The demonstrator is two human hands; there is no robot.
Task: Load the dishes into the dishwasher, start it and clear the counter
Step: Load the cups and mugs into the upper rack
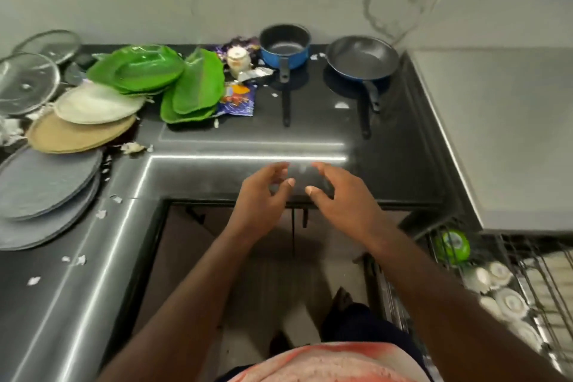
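The left hand (263, 198) and right hand (342, 200) hover close together over the front edge of the dark tabletop (387, 164), fingers loosely curved, gripping nothing. Behind them stand a blue saucepan (285, 48) and a frying pan (362, 59). Green plates (139, 67) and grey plates (46, 186) lie left, and the open dishwasher rack (508, 285) is lower right.

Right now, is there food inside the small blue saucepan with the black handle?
No, the blue saucepan shows only its bare dark inside.

Left hand (263, 195) and right hand (341, 198) bare; pink-white mottled top (325, 363), dark trousers (359, 322).
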